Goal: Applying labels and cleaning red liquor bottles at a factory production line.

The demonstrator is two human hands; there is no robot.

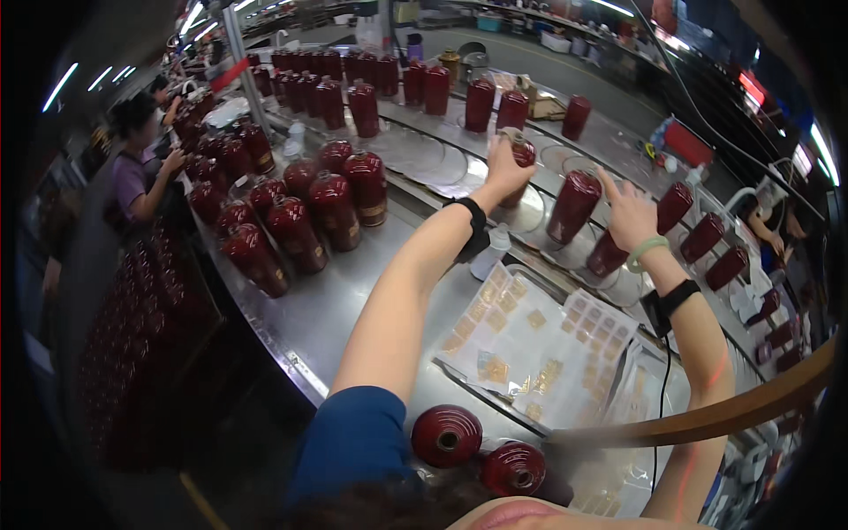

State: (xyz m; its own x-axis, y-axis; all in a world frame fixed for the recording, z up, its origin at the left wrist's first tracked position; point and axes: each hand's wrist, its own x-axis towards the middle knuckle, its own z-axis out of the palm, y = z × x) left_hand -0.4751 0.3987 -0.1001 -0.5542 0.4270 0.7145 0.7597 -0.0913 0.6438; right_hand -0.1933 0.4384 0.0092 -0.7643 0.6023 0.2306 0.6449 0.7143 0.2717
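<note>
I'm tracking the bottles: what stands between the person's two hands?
In the head view, one dark red bottle stands between the left hand and right hand.

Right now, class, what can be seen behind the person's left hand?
A dark red bottle: its shoulder and part of its body show beyond the left hand. Whatever the hand covers cannot be seen.

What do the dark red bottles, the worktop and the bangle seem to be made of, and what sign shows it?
Dark red bottles: glossy, perhaps glass or glazed ceramic; sharp white highlights show the shine but leave the material open.
Worktop: likely bare metal, satin to shiny, judging by its grey, blurred reflections and bright edge.
Bangle: smooth, pale green, perhaps stone or plastic.
</note>
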